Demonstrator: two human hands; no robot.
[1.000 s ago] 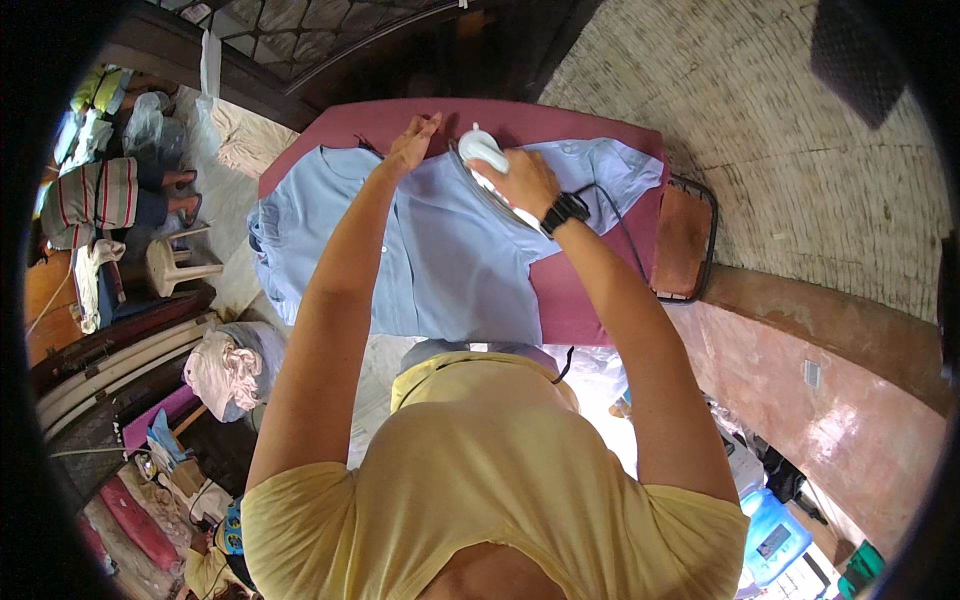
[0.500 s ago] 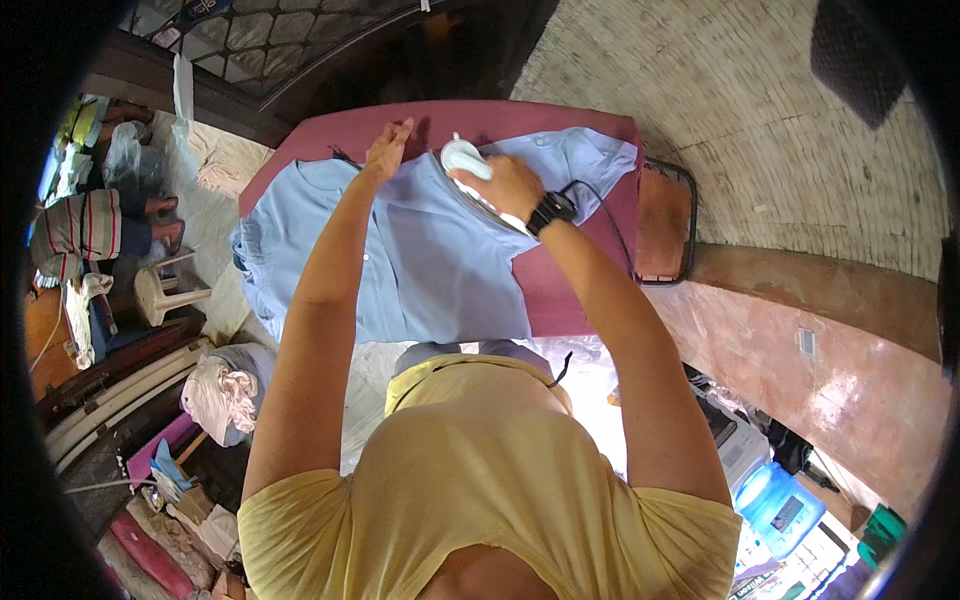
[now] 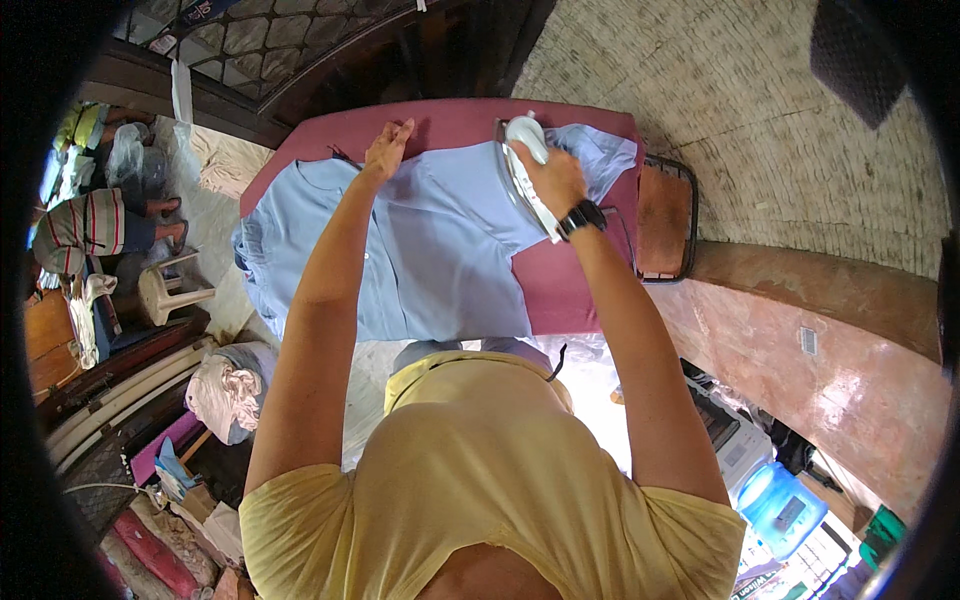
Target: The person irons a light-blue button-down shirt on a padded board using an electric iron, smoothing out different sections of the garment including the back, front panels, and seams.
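A light blue buttoned shirt point(image 3: 430, 260) lies spread over an ironing board with a dark red cover point(image 3: 565, 300). My right hand point(image 3: 555, 185) is closed round the handle of a white iron point(image 3: 522, 165), which rests on the shirt's sleeve at the right. A dark watch sits on that wrist. My left hand point(image 3: 387, 150) lies at the shirt's far edge near the collar, its fingers stretched out and nothing in them. The iron's dark cord point(image 3: 622, 235) is partly hidden behind my right wrist.
A brown panel in a black metal frame point(image 3: 665, 220) adjoins the board's right end. Left of the board stand a pale plastic stool point(image 3: 165, 290) and a heap of cloth point(image 3: 225, 390); a person in a striped top point(image 3: 85, 228) is beyond. A blue water container point(image 3: 780, 510) is at lower right.
My right hand has slid the iron to the right along the sleeve. My left hand stays in nearly the same place.
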